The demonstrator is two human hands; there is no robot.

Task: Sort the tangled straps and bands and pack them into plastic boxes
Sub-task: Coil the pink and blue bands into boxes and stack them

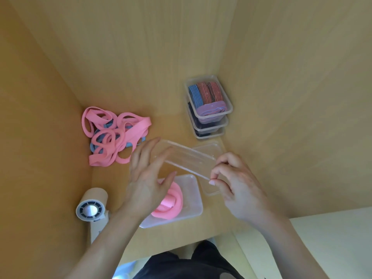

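Now the clear lid [185, 160] spans both hands. Its long axis runs from the left hand [147, 174], flat-fingered against one end, to the right hand [231, 182], which pinches the other. The box [192, 192] holding the rolled pink band [171, 206] sits beneath the left hand.

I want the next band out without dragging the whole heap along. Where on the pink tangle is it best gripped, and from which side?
Probably the pink fold at the tangle's right edge, approached from the right: it juts out over bare table with nothing lying across it, whereas the middle is knotted with blue bands and the left side sits by the wall.
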